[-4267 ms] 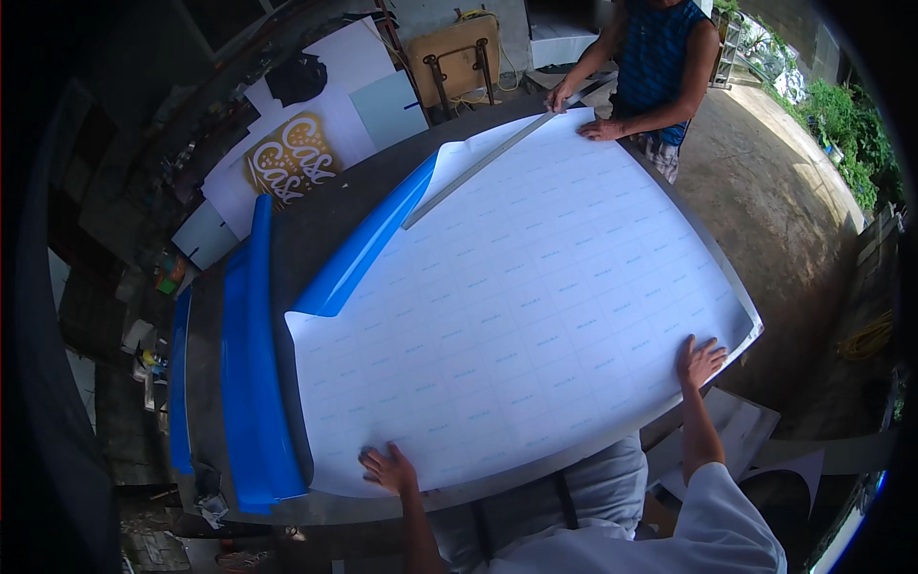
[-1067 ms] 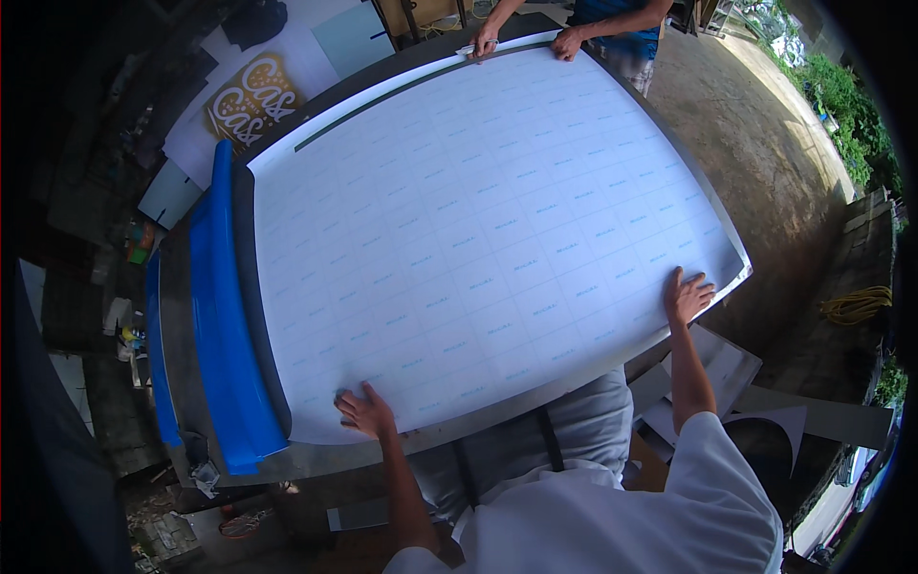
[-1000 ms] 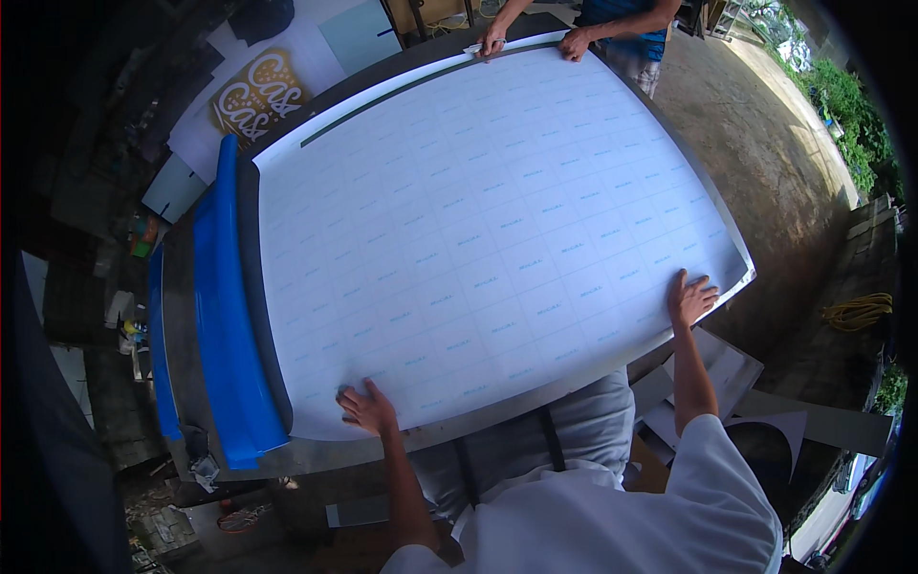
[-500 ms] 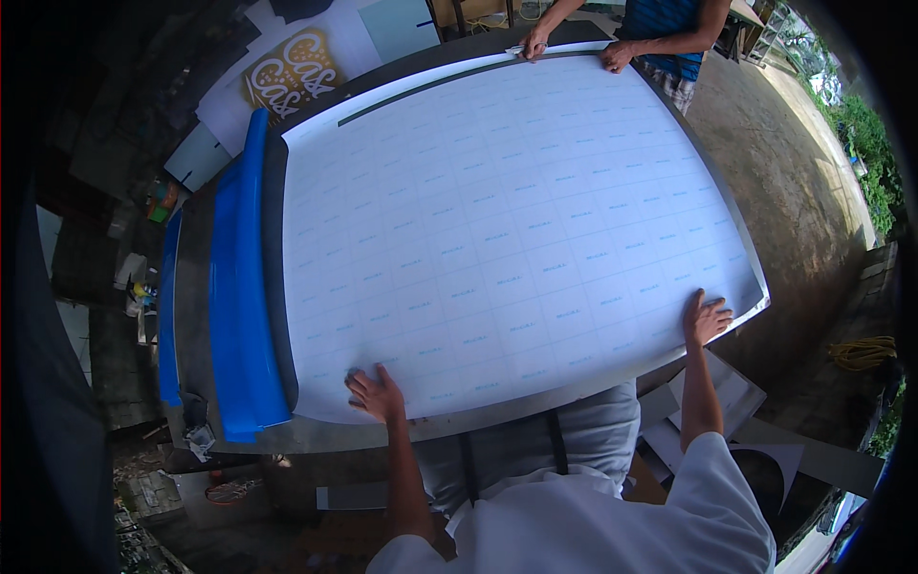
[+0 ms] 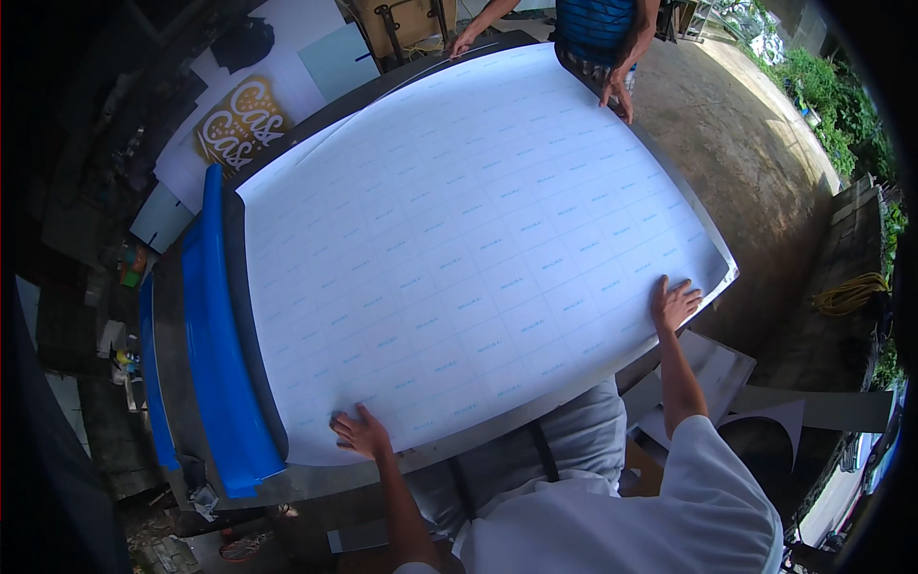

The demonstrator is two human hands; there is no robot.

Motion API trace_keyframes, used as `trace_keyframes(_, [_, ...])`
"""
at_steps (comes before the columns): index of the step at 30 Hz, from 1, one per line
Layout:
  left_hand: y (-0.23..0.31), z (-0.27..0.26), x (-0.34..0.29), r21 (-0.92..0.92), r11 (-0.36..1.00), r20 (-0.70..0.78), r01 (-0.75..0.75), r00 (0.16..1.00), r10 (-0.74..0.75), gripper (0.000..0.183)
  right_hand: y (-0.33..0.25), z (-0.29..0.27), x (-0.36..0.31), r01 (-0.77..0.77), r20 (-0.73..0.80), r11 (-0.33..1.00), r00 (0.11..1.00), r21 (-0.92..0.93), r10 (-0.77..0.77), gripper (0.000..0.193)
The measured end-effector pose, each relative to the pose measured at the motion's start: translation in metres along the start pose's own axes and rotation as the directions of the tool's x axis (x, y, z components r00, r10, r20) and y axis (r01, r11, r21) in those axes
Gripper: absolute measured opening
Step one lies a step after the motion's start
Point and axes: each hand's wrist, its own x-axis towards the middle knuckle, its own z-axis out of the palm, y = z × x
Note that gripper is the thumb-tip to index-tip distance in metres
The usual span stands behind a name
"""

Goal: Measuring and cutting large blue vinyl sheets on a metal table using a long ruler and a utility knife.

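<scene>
A large white sheet (image 5: 459,249) with faint grid lines and rows of small blue print covers most of the table (image 5: 325,483). Near its front left corner, my left hand (image 5: 363,435) lies on it, fingers spread. My right hand (image 5: 676,304) rests flat by the front right corner, fingers apart, where the sheet's edge lifts slightly. Neither hand holds anything. Across the table, a co-worker's hand (image 5: 463,45) is at a long thin strip (image 5: 378,99) along the far edge; its exact kind is unclear. The co-worker's other hand (image 5: 617,96) hangs at the far right edge.
A curled blue sheet (image 5: 225,354) lies along the table's left side, with another blue strip (image 5: 158,373) beyond. Behind is a white panel with a gold sign (image 5: 242,124). Offcut boards (image 5: 712,373) lean below my right arm. A yellow coil (image 5: 849,293) lies at the right.
The co-worker's left-side hand has moved left along the far edge, and the other has let go of the edge strip and dropped. My hands stay on the sheet; the whole view has shifted.
</scene>
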Motion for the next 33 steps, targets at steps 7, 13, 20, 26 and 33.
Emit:
trace_keyframes(7, [0.005, -0.003, 0.001, 0.008, 1.0, 0.025, -0.011, 1.0, 0.011, 0.045, -0.004, -0.01, -0.001, -0.001, -0.021, 1.0, 1.0, 0.009, 0.001, 0.082])
trace_keyframes(13, [0.001, -0.001, 0.0, 0.008, 1.0, 0.024, 0.007, 1.0, -0.008, 0.046, -0.007, -0.016, -0.005, 0.004, -0.035, 0.999, 0.999, 0.04, -0.003, 0.081])
trace_keyframes(20, [-0.003, -0.003, 0.005, 0.026, 0.999, 0.061, 0.032, 0.998, -0.033, 0.048, -0.012, -0.019, -0.01, -0.016, 0.014, 0.996, 1.0, 0.083, 0.015, 0.078])
trace_keyframes(26, [0.015, -0.028, -0.021, -0.075, 0.986, 0.148, -0.15, 0.976, 0.16, 0.054, 0.009, -0.012, -0.001, 0.331, -0.004, 0.939, 0.943, 0.094, -0.332, 0.065])
trace_keyframes(33, [0.047, -0.067, -0.06, 0.009, 0.99, 0.276, -0.143, 0.952, 0.135, 0.064, 0.0, -0.063, -0.025, 0.299, 0.141, 0.954, 0.944, 0.026, -0.3, 0.066])
